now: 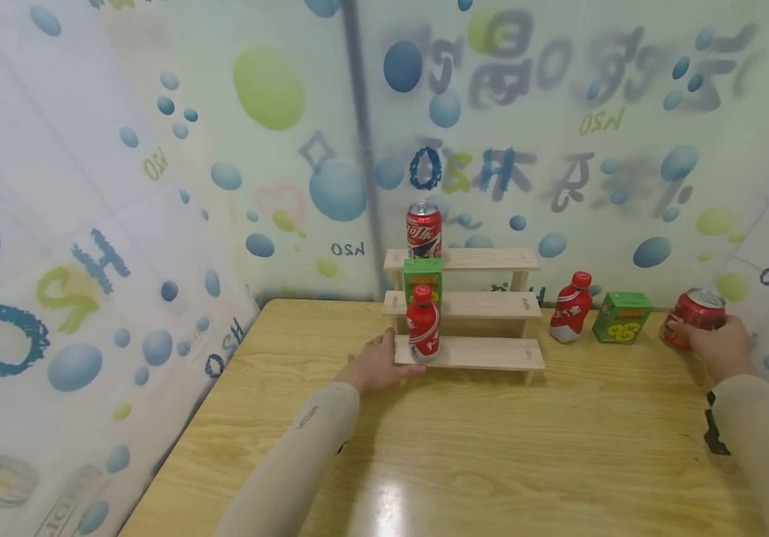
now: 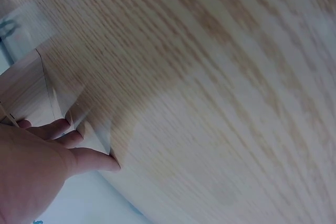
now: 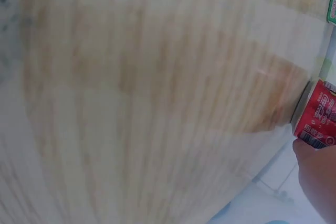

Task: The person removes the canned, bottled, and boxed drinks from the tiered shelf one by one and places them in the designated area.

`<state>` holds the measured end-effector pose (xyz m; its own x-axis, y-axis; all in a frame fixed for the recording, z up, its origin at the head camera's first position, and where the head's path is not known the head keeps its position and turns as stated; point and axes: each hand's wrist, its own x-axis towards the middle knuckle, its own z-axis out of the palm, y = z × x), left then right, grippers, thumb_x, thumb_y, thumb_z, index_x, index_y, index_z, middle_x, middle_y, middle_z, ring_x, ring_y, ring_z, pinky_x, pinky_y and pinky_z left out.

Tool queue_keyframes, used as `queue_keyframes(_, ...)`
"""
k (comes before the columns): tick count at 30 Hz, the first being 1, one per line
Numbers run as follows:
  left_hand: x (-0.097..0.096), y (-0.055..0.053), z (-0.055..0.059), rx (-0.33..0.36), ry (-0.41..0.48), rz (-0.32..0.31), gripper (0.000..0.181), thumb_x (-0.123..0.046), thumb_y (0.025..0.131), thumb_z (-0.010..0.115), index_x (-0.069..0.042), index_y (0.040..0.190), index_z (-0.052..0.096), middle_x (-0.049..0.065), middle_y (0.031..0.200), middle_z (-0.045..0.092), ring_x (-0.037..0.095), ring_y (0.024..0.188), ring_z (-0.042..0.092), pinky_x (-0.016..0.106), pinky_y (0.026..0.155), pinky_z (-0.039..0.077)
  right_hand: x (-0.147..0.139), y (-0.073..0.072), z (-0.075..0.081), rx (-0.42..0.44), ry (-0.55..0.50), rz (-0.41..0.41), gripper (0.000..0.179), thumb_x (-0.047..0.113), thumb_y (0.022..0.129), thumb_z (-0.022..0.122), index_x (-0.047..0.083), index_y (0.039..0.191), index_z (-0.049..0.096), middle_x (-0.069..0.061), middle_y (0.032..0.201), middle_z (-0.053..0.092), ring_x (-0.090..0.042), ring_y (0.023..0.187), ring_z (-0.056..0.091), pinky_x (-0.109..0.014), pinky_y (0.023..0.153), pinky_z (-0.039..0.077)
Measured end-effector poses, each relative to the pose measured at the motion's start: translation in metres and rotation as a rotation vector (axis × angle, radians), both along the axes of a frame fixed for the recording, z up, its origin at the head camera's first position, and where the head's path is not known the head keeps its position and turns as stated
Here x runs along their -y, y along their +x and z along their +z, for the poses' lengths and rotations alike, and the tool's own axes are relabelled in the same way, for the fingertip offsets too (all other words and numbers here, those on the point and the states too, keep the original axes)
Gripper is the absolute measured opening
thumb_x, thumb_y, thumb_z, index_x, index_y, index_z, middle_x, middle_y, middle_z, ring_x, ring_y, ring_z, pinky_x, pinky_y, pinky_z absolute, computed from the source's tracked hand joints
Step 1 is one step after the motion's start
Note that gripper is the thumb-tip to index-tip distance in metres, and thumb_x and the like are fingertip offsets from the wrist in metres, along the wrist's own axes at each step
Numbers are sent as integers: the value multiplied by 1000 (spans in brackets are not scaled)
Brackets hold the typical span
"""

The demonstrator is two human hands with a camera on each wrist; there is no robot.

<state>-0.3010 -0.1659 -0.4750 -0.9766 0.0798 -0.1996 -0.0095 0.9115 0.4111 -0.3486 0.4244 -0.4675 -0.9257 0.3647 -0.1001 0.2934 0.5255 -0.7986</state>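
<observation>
A small three-tier wooden display rack (image 1: 485,352) stands on the table. My left hand (image 1: 377,365) holds the left end of its lowest tier, thumb along the front edge and fingers behind. In the left wrist view that hand (image 2: 42,163) appears beside the pale wood. On the rack's left side stand a red cola can (image 1: 423,227) on top, a green box (image 1: 422,270) on the middle tier and a red bottle (image 1: 424,328) on the lowest. At the far right, my right hand (image 1: 725,349) grips another red cola can (image 1: 696,317), whose label shows in the right wrist view.
Between the rack and the right-hand can, a second red bottle (image 1: 570,307) and a second green box (image 1: 622,318) stand near the table's back edge. The wood-grain table (image 1: 478,447) meets patterned curtains (image 1: 290,186) at the back and left.
</observation>
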Motion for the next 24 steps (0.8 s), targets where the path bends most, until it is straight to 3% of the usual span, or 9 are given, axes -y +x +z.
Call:
queue_keyframes(15, 1, -2, 0, 10, -6, 2, 129, -93, 77, 63, -15, 170, 20, 16, 173, 36, 40, 160, 36, 80, 124, 21, -9, -6, -9, -28, -27, 20, 109, 52, 102, 62, -15, 163, 1, -42, 171, 9, -61, 158, 17, -71, 127, 23)
queue_keyframes(24, 1, -1, -2, -1, -11, -6, 129, -94, 77, 62, -15, 170, 19, 16, 173, 36, 39, 160, 36, 80, 124, 22, -13, -1, 9, -24, -10, 46, 122, 62, 99, 61, -6, 164, -18, -43, 171, -1, -64, 157, 13, -77, 122, 25)
